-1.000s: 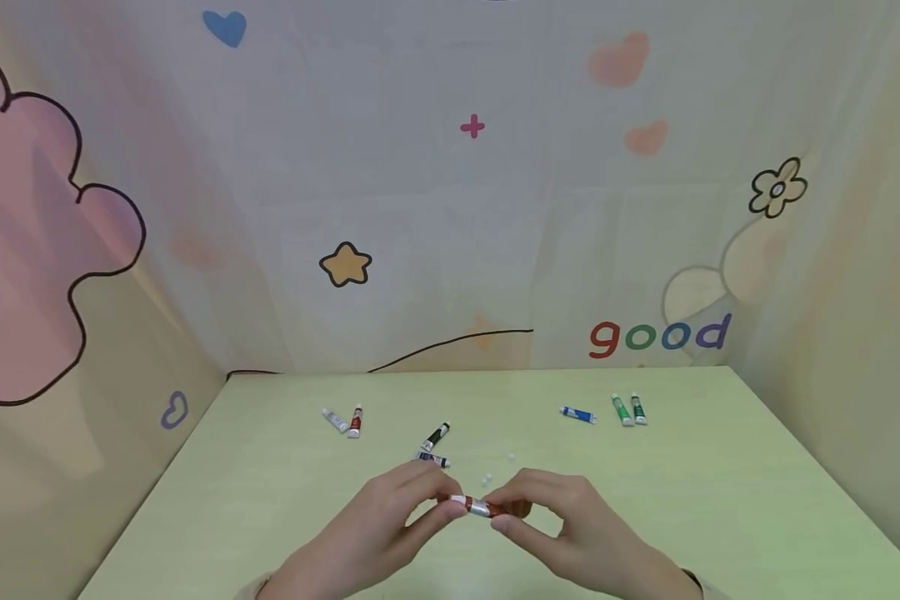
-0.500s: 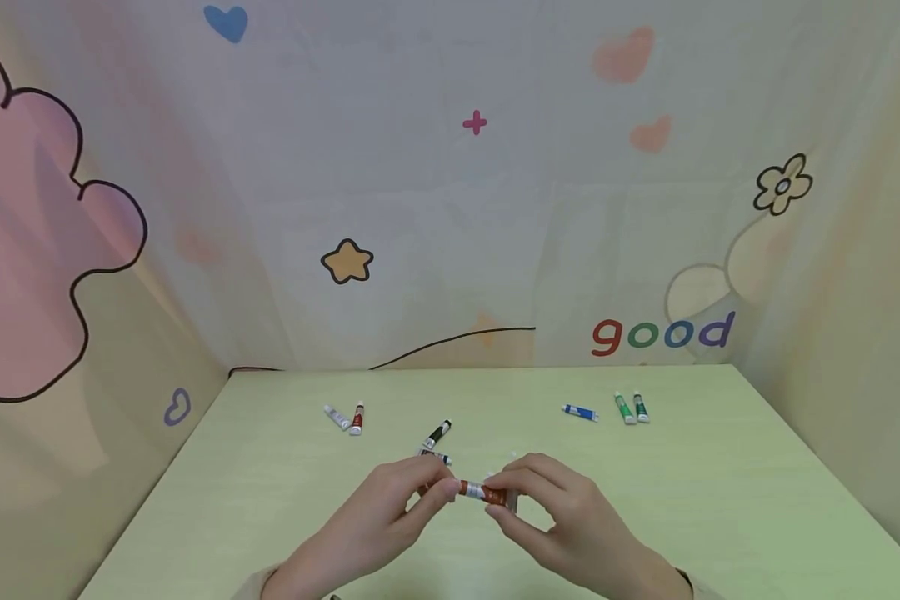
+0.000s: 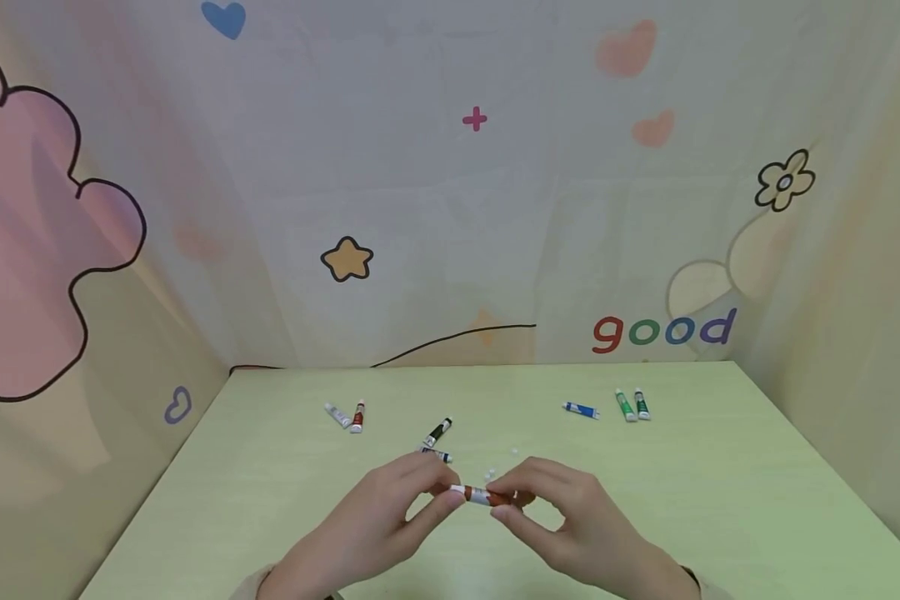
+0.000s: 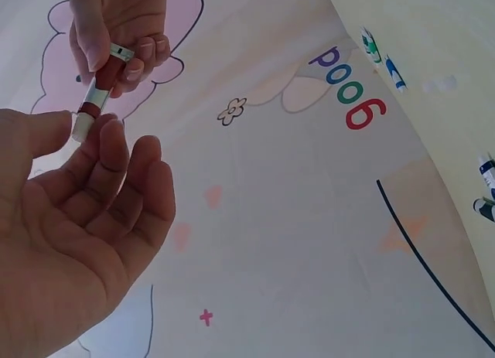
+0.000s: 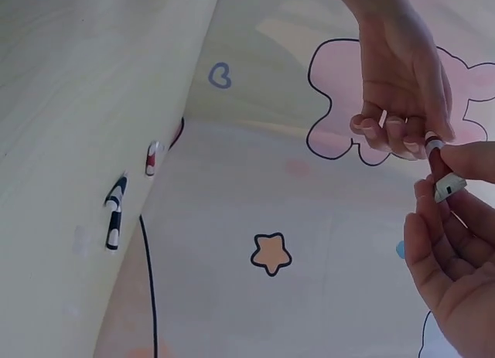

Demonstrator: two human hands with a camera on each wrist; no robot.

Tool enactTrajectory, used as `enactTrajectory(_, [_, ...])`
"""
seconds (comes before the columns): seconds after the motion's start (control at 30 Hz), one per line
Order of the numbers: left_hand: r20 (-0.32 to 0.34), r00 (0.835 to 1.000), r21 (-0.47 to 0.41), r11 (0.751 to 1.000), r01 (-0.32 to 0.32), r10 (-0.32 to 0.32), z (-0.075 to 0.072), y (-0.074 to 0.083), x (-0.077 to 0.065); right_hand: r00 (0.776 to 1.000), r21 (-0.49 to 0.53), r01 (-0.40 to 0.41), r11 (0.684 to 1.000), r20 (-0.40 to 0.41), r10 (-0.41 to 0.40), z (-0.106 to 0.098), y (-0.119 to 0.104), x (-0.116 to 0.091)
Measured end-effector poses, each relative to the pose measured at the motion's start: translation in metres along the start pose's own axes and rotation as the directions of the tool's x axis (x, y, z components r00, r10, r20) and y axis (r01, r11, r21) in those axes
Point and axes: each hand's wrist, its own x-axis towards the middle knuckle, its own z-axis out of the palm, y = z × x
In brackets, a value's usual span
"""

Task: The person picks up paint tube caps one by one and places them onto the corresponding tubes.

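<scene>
A small reddish-brown paint tube with a silver band and a white cap is held between both hands above the table. My left hand pinches the white cap between thumb and fingers. On the other side, my right hand pinches the tube's body near its flat crimped end. Its remaining fingers curl loosely below, seen in the right wrist view. Just beyond the hands lie a dark-capped tube and a navy-labelled tube, the latter partly hidden by the left hand.
Small white bits lie on the pale green table behind the held tube. A silver-white tube and a red tube rest at the back left. Blue, light green and dark green tubes lie back right.
The tube stays in both hands. Half a second ago its crimped end faced the camera and fingers covered the cap; now it is turned, with the white cap showing.
</scene>
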Motion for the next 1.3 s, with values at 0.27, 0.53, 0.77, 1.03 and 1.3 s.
enactTrajectory(0.27, [0.090, 0.983, -0.001, 0.987, 0.162, -0.161, 0.004, -0.003, -0.002, 0.991, -0.142, 0.121, 0.983, -0.047, -0.129, 0.005, 0.002, 0.002])
enactTrajectory(0.53, [0.053, 0.998, 0.092, 0.996, -0.022, 0.017, 0.007, -0.002, -0.001, 1.000, -0.020, -0.016, 1.000, 0.020, 0.016, 0.005, 0.000, -0.002])
enactTrajectory(0.77, [-0.002, 0.987, 0.191, 0.969, -0.159, 0.162, 0.007, -0.002, 0.001, 0.984, 0.098, -0.165, 0.981, 0.086, 0.157, -0.002, -0.003, 0.000])
enactTrajectory(1.03, [-0.029, 1.000, 0.125, 0.992, 0.016, -0.012, 0.007, -0.005, -0.002, 0.999, 0.021, -0.043, 0.999, -0.008, 0.043, 0.002, 0.001, 0.002])
enactTrajectory(1.3, [-0.024, 1.000, 0.147, 0.989, 0.006, -0.002, 0.009, -0.006, -0.001, 0.995, -0.109, 0.081, 0.991, -0.046, -0.087, 0.008, 0.005, 0.004])
